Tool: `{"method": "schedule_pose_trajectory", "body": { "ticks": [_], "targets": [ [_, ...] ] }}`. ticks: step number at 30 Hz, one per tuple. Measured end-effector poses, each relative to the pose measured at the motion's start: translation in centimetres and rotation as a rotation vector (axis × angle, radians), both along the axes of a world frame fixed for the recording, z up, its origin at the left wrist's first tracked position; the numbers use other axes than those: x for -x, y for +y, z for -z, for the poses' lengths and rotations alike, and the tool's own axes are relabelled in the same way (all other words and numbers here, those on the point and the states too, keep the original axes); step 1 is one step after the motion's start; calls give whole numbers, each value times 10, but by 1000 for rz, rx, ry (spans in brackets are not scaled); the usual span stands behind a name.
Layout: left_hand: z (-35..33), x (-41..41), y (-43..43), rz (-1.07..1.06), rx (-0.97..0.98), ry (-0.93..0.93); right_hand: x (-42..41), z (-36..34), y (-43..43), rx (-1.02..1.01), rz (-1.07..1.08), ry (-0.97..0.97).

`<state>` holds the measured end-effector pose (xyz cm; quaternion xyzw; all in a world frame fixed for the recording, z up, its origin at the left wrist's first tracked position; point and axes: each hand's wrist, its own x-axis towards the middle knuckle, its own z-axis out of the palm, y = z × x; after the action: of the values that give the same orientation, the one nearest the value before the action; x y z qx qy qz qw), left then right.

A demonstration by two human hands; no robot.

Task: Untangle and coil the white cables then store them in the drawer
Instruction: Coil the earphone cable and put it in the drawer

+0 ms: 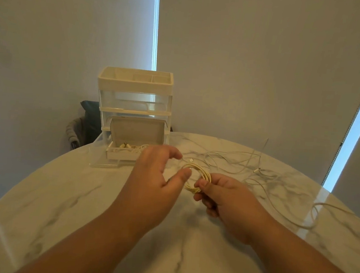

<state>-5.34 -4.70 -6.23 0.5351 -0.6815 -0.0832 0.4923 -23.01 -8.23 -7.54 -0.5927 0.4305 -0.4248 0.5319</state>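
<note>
partway | right hand (226,197) is pinching coil (199,177) over table (72,192) | left hand (156,173) is spreading open beside it | open drawer (116,154) is holding some cable | loose cables (237,163) are lying tangled, awaiting coiling

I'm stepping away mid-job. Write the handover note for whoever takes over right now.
Right hand: fingers pinch the coiled cable, held just above the table.
Left hand: open, fingers spread beside the coil, holding nothing.
Bottom drawer of the organizer: pulled out, with a stored cable already inside.
Loose cables: tangled on the table, to the right of the hands.
Done: one cable in the drawer, one coiled in hand.
Left: put this coil in the drawer, then untangle, coil and store the rest.
</note>
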Motion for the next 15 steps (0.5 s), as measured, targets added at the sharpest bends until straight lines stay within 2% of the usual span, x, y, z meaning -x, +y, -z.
{"method": "schedule_pose_trajectory", "body": {
  "ticks": [4,8,12,15],
  "targets": [
    [5,-3,-11,-14,-240,81,-3,2,-1,0,-10,-46],
    [0,-8,-10,36,-299,246,-3,0,-4,-59,87,-186],
    [-6,-14,-10,44,-289,283,-5,-1,-5,-110,96,-293],
    [-2,-16,-12,71,-398,307,-4,-3,-2,-154,28,-307]
  ]
}}
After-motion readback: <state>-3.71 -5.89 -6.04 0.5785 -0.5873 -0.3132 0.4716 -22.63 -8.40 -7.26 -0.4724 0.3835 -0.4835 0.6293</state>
